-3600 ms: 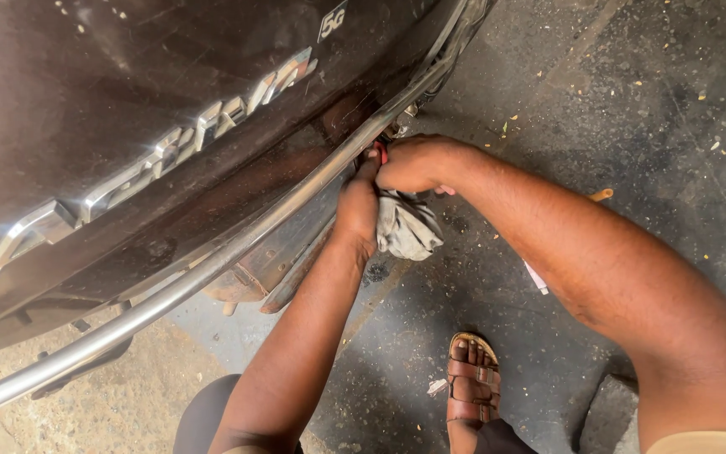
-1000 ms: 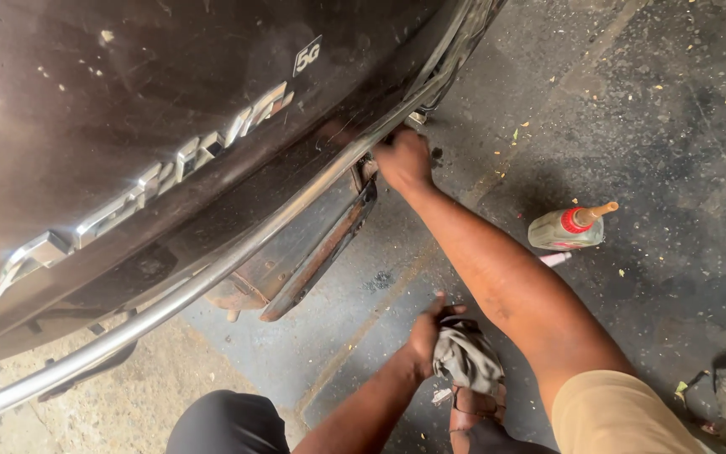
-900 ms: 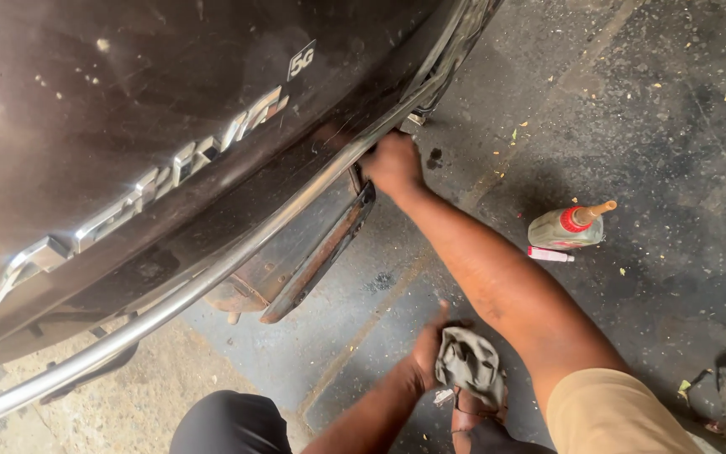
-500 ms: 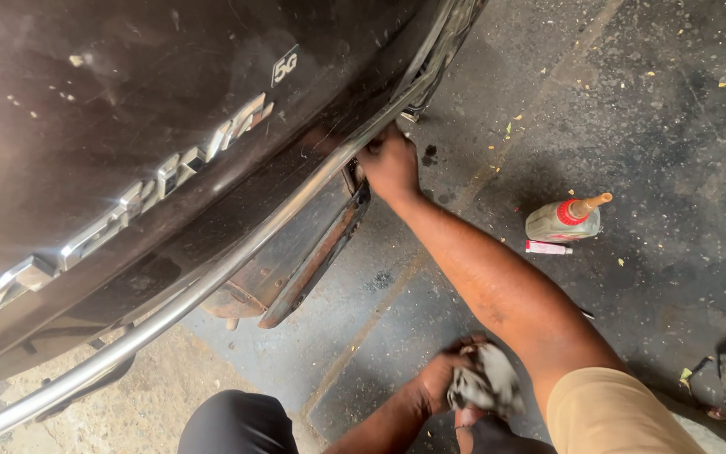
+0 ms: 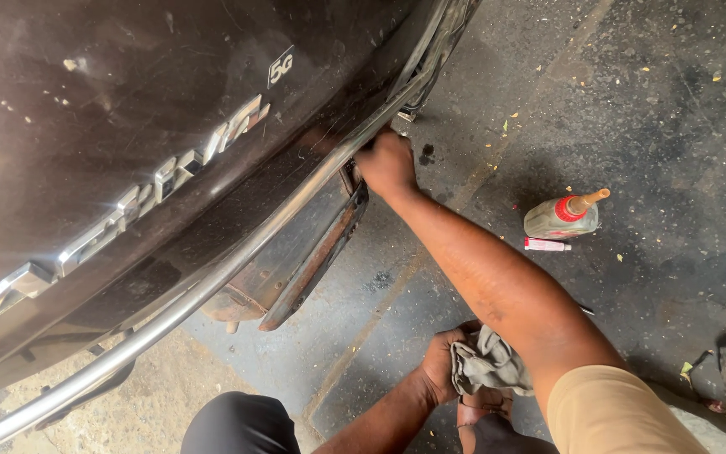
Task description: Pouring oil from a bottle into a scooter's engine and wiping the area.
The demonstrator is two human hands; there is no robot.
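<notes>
My right hand (image 5: pixel 386 161) reaches up under the rear of a dark brown car (image 5: pixel 128 84). Its fingers are closed on the lower edge of the chrome trim strip (image 5: pixel 212 282), just above a rusty metal bracket (image 5: pixel 313 252). My left hand (image 5: pixel 440 366) is low, near my foot, and grips a crumpled grey rag (image 5: pixel 489 366). My right forearm crosses above the rag. What the right fingertips touch behind the trim is hidden.
A plastic bottle (image 5: pixel 560 217) with a red collar and orange nozzle lies on the dark concrete floor (image 5: pixel 674 126), with a small red-and-white tube (image 5: pixel 546 245) beside it. My knee in dark trousers (image 5: pixel 237 424) is at the bottom. Paler sandy ground (image 5: pixel 144 403) lies under the car.
My left hand has come away from the trim with the rag and dropped near my foot. My right hand has stayed at the trim edge. The bottle came into view.
</notes>
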